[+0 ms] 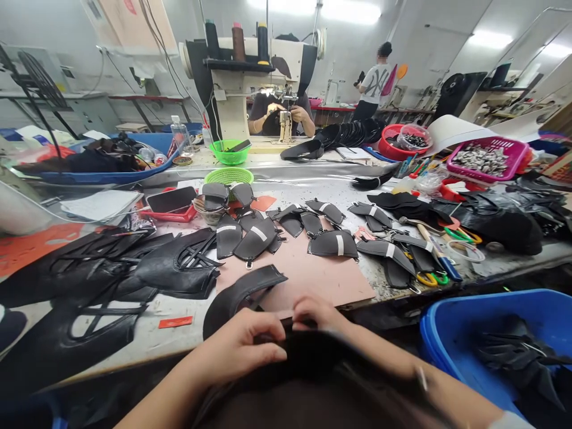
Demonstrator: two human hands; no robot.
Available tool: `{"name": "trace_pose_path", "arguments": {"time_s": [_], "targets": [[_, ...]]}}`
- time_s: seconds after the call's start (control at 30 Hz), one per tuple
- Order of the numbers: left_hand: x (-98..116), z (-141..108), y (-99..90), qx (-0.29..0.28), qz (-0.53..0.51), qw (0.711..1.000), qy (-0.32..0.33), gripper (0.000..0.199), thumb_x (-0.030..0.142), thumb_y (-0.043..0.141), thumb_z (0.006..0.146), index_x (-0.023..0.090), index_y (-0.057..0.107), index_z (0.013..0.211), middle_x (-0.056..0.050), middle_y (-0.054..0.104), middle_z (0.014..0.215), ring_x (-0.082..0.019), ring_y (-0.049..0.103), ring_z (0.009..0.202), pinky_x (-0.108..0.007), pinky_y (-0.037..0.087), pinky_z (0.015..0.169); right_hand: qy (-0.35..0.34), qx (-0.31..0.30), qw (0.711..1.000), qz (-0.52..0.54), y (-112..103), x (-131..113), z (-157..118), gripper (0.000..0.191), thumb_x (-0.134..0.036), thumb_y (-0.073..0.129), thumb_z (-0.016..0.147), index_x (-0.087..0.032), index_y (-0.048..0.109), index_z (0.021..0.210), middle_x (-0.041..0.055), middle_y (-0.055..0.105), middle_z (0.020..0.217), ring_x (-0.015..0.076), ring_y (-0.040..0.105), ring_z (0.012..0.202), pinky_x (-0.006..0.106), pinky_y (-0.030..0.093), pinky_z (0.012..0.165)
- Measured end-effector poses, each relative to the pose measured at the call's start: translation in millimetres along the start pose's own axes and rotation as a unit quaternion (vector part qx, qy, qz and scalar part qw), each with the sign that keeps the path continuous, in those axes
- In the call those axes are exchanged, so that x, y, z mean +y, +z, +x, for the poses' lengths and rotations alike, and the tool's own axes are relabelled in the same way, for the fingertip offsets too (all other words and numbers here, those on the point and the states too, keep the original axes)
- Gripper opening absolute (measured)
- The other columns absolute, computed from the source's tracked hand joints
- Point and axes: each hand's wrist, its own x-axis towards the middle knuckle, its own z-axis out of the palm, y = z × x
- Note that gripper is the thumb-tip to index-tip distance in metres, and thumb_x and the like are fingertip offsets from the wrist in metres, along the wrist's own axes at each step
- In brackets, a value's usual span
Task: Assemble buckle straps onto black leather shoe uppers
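A large dark piece (308,381), blurred in part, hangs at the bottom centre over the table's front edge. My left hand (245,345) is at its upper left edge, thumb and fingers curled together around the black material. Close beside it on the right, my right hand (315,313) pinches the top edge of the same piece. Just behind my left hand lies a curved black strip (241,292) on the pink board (295,268). Several grey padded pieces with white strips (257,238) are spread over the board's back part.
Black leather pieces (179,262) lie at the left. At the right are scissors (431,279), a hammer (429,238) and a blue tub (447,333) with black material. Green baskets (230,154) stand further back. Across the table a person (261,113) works at a sewing machine (232,89); another stands behind.
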Motion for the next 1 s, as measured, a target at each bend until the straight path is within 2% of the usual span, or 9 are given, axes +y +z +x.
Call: {"name": "trace_pose_path", "arguments": {"time_s": [0.07, 0.13, 0.23, 0.33, 0.4, 0.5, 0.63, 0.8, 1.0], "targets": [[5.6, -6.8, 1.4, -0.026, 0.031, 0.998, 0.038, 0.01, 0.025, 0.059, 0.076, 0.016, 0.06, 0.07, -0.001, 0.061, 0.077, -0.015, 0.055, 0.074, -0.024, 0.042, 0.07, -0.038, -0.026, 0.996, -0.078, -4.7, 9.3, 17.6, 0.013, -0.022, 0.057, 0.078, -0.021, 0.057, 0.09, 0.0113, 0.059, 0.102, 0.0265, 0.053, 0.098, 0.045, 0.044, 0.086], [14.5, -8.6, 1.6, -0.04, 0.055, 0.997, 0.048, 0.011, 0.021, 0.058, 0.076, 0.019, 0.063, 0.085, -0.002, 0.062, 0.09, -0.015, 0.055, 0.077, -0.024, 0.044, 0.07, -0.078, -0.104, 0.968, -0.215, -3.9, 13.1, 38.8, 0.015, -0.019, 0.054, 0.081, -0.016, 0.056, 0.096, 0.0159, 0.057, 0.109, 0.0278, 0.05, 0.101, 0.047, 0.043, 0.087], [36.0, -5.9, 1.4, -0.065, 0.123, 0.99, 0.017, 0.04, 0.009, 0.059, 0.071, 0.025, 0.059, 0.107, 0.001, 0.064, 0.095, -0.013, 0.056, 0.075, -0.021, 0.044, 0.066, -0.112, -0.224, 0.912, -0.326, 3.6, 10.0, 63.1, 0.015, -0.013, 0.044, 0.088, -0.014, 0.058, 0.093, 0.0131, 0.061, 0.091, 0.0236, 0.055, 0.085, 0.038, 0.047, 0.074], [60.2, -0.4, 5.4, -0.076, 0.176, 0.981, 0.035, 0.015, 0.015, 0.07, 0.069, 0.021, 0.064, 0.082, 0.001, 0.064, 0.098, -0.015, 0.058, 0.087, -0.022, 0.044, 0.075, -0.122, -0.252, 0.9, -0.333, 4.5, 1.1, 73.1, 0.016, -0.015, 0.046, 0.088, -0.015, 0.061, 0.093, 0.01, 0.062, 0.084, 0.0215, 0.056, 0.076, 0.032, 0.046, 0.064], [72.6, 3.7, 10.3, -0.074, 0.22, 0.972, 0.035, 0.016, 0.014, 0.072, 0.067, 0.02, 0.062, 0.078, 0.0, 0.064, 0.104, -0.016, 0.059, 0.09, -0.022, 0.045, 0.077, -0.113, -0.254, 0.9, -0.337, -2.8, -6.9, 74.9, 0.016, -0.015, 0.049, 0.086, -0.015, 0.063, 0.094, 0.0089, 0.063, 0.085, 0.02, 0.058, 0.077, 0.029, 0.046, 0.065], [83.8, 7.4, 13.6, -0.076, 0.3, 0.948, 0.078, 0.033, 0.003, 0.056, 0.073, 0.024, 0.062, 0.098, 0.001, 0.068, 0.098, -0.015, 0.061, 0.085, -0.023, 0.045, 0.076, -0.066, -0.263, 0.92, -0.283, -23.1, -20.6, 73.3, 0.028, -0.004, 0.049, 0.08, -0.015, 0.064, 0.101, 0.0048, 0.066, 0.087, 0.0146, 0.06, 0.078, 0.022, 0.046, 0.07], [85.4, 2.0, 0.0, -0.051, 0.347, 0.926, 0.137, 0.019, 0.013, 0.047, 0.086, 0.024, 0.063, 0.085, 0.001, 0.068, 0.086, -0.016, 0.058, 0.092, -0.023, 0.043, 0.081, -0.003, -0.26, 0.959, -0.117, -51.8, -37.8, 64.2, 0.028, -0.003, 0.053, 0.079, -0.016, 0.067, 0.099, 0.0033, 0.066, 0.087, 0.0132, 0.06, 0.078, 0.021, 0.046, 0.072], [65.8, -15.7, -20.3, 0.02, 0.313, 0.949, 0.044, 0.03, 0.015, 0.045, 0.086, 0.031, 0.062, 0.104, 0.006, 0.069, 0.102, -0.012, 0.063, 0.09, -0.017, 0.043, 0.078, -0.075, -0.16, 0.984, -0.025, -64.1, -61.9, 54.4, 0.008, -0.013, 0.056, 0.083, -0.016, 0.063, 0.088, 0.0094, 0.06, 0.105, 0.0173, 0.055, 0.099, 0.031, 0.044, 0.088], [61.4, -38.7, -16.0, 0.046, 0.323, 0.944, -0.055, 0.018, 0.017, 0.048, 0.082, 0.026, 0.064, 0.085, 0.004, 0.068, 0.086, -0.015, 0.06, 0.08, -0.022, 0.041, 0.07, -0.119, -0.092, 0.988, -0.032, -43.9, -82.6, 53.3, 0.013, -0.013, 0.049, 0.087, -0.017, 0.06, 0.091, 0.0037, 0.064, 0.08, 0.0156, 0.056, 0.077, 0.031, 0.042, 0.078]]}}
